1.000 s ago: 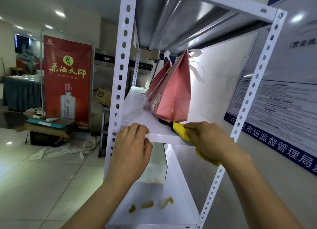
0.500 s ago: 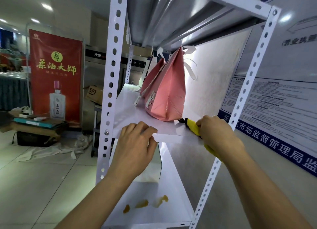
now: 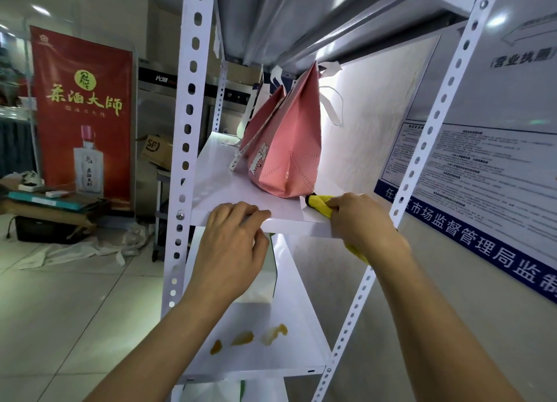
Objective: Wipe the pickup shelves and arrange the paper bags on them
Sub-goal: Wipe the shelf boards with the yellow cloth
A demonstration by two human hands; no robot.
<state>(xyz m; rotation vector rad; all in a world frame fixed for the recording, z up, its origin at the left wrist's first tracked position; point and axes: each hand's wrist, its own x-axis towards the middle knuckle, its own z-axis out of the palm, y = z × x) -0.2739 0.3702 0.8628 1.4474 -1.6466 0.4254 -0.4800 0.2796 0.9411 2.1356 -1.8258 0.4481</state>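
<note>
Wiping the middle shelf (image 3: pixel 229 190) at its front right corner. Right hand (image 3: pixel 358 220) curled around a yellow cloth (image 3: pixel 318 205), pressing it just beside the front pink paper bag (image 3: pixel 283 157) standing on that shelf, second bag (image 3: pixel 262 115) behind. Left hand (image 3: pixel 232 244) hooked over the shelf's front edge, holding nothing, probably to steady the rack. Orange stains (image 3: pixel 250 338) on the shelf below, not yet cleaned.
</note>
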